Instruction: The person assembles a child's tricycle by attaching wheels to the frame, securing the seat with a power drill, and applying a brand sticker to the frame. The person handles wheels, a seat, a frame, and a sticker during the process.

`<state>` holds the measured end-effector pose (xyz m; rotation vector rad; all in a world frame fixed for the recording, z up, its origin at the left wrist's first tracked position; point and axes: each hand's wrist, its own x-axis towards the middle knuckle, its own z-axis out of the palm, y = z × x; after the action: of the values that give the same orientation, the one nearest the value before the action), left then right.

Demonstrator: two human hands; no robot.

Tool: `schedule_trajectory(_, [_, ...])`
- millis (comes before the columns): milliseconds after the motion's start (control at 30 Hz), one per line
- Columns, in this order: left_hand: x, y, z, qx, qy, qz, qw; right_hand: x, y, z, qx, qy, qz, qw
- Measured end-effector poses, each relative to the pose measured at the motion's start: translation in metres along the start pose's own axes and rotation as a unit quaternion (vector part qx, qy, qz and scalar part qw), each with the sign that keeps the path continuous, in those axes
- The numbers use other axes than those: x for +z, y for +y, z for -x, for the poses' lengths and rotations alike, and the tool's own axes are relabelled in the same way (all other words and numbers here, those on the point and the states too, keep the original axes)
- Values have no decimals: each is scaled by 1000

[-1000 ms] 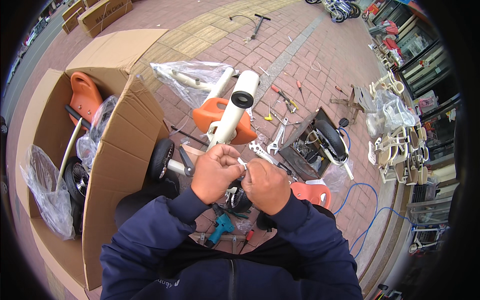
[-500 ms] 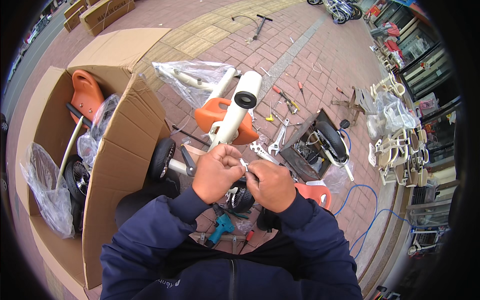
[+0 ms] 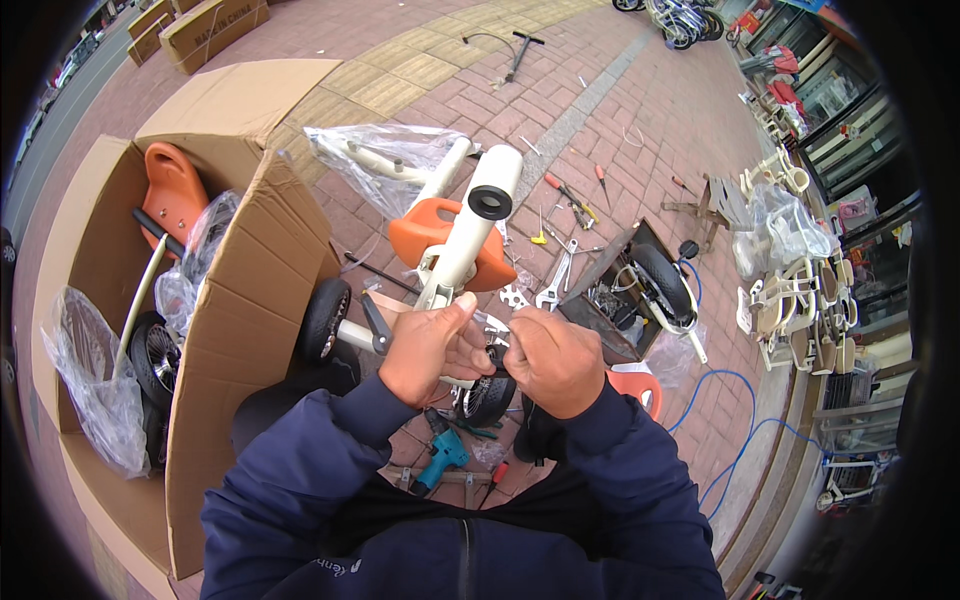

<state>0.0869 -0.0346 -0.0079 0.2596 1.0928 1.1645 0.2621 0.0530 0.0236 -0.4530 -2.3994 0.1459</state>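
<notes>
Both hands meet close together at the near end of a cream frame tube (image 3: pixel 470 240) belonging to a small ride-on with an orange seat (image 3: pixel 432 228). The left hand (image 3: pixel 428 345) is curled, thumb raised against the tube; the right hand (image 3: pixel 552 360) is closed, pinching a small dark part I cannot identify. Black wheels (image 3: pixel 324 318) sit just left and below. An open cardboard box (image 3: pixel 240 290) lies left; spanners (image 3: pixel 556 285) lie on the brick paving (image 3: pixel 420 70) to the right.

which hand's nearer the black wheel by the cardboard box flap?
Left. The left hand is just right of the black wheel; the right hand lies farther right, beyond it.
</notes>
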Motion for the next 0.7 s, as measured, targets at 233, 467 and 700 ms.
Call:
schedule_trajectory(233, [2,-1,-1,49,-44,90,994,-3,-1,-4,-62,-4,-57,996])
schedule_trajectory(467, [-2,-7,-3,181,-18,-45,982,0,-12,-1,346,19,-419,839])
schedule_trajectory(700, [2,-1,4,147,-49,37,987,-5,1,0,428,-29,-581,691])
